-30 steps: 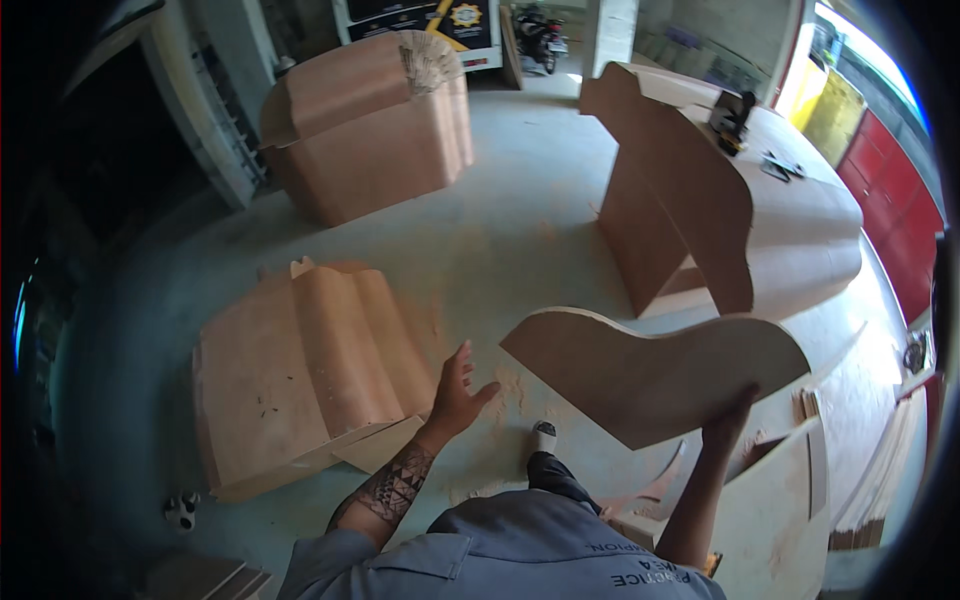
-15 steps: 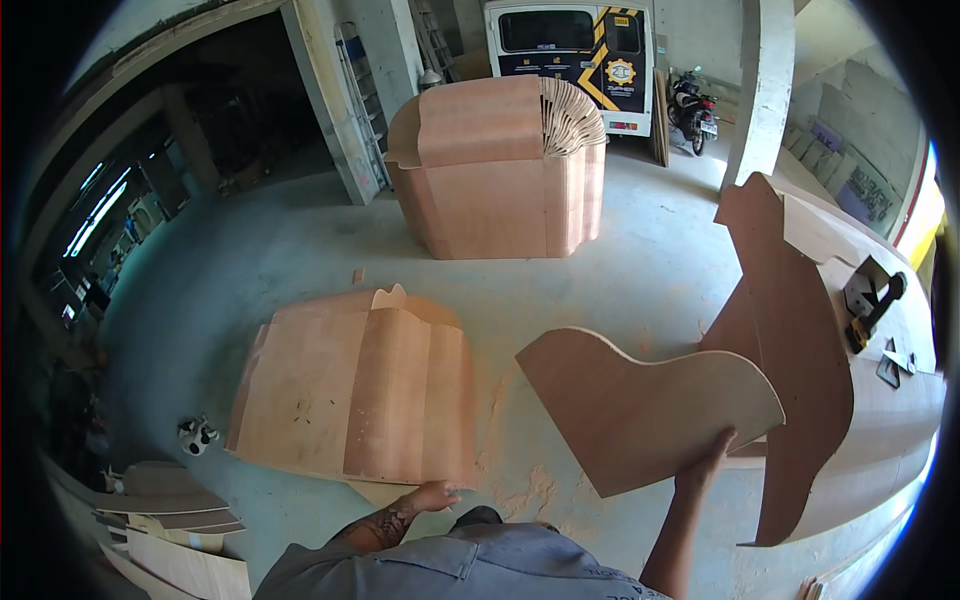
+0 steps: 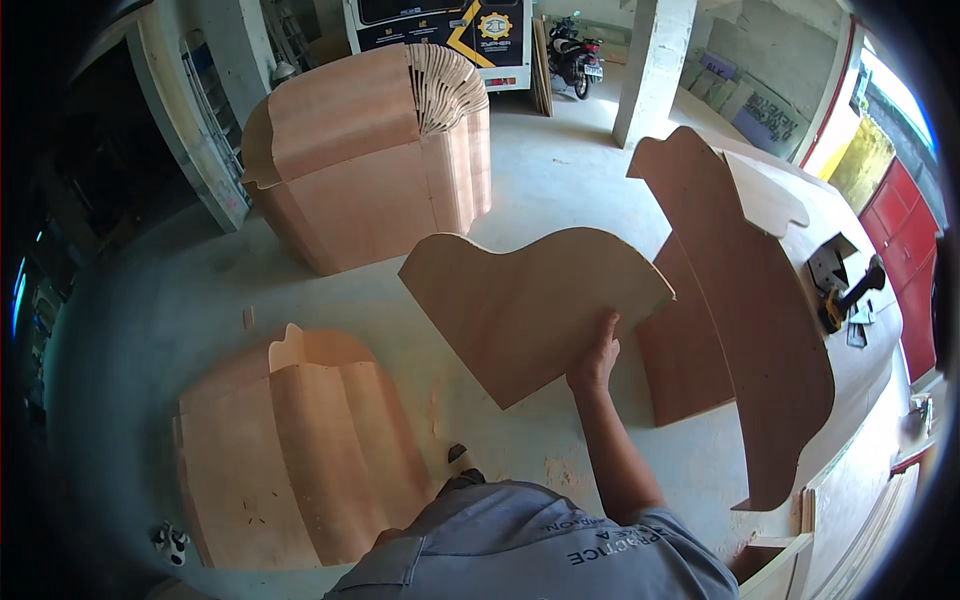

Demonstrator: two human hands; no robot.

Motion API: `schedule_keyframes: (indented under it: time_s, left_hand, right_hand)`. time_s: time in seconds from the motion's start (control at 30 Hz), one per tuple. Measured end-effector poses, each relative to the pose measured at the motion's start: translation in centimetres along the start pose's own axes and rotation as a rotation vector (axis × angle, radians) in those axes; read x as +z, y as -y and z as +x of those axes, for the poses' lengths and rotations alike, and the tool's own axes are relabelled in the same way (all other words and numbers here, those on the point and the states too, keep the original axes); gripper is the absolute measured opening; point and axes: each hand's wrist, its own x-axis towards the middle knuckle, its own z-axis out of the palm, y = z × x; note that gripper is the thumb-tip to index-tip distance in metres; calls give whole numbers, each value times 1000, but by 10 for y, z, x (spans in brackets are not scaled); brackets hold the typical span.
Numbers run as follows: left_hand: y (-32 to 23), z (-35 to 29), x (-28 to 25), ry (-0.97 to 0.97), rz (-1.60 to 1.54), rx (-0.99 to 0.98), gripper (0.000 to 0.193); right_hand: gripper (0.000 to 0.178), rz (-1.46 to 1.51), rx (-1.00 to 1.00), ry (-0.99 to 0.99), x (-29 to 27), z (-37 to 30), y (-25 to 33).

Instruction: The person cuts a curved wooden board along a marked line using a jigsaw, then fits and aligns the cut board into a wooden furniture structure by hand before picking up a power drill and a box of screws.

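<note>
My right hand point(image 3: 596, 358) grips the lower right edge of a flat plywood panel point(image 3: 525, 305) with a wavy curved outline, holding it up in front of me above the concrete floor. My left hand is out of sight below my grey shirt. A low plywood piece point(image 3: 290, 450) with a rippled curved top lies on the floor at my lower left. To the right stands a large curved plywood structure point(image 3: 770, 330) with an upright end panel of the same wavy shape.
A tall curved plywood form point(image 3: 365, 165) stands at the back left, its ribbed edge showing. A yellow and black power tool point(image 3: 845, 295) rests on the right structure. A concrete pillar point(image 3: 650, 70) and a motorbike point(image 3: 575, 55) are behind. Small castors point(image 3: 170, 545) lie lower left.
The view has turned and my right hand has lifted the panel higher and forward. My left hand, spread near the low piece before, has dropped out of sight.
</note>
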Motion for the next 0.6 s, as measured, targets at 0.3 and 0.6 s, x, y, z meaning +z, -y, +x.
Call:
schedule_keyframes:
  time_s: [0.3, 0.6]
  left_hand:
    - [-121, 159, -337, -475, -1110, -17, 40]
    - [-230, 311, -563, -354, -1403, 326, 95]
  right_hand:
    - [92, 281, -15, 67, 114, 96, -54]
    - [90, 391, 183, 75, 184, 204, -153]
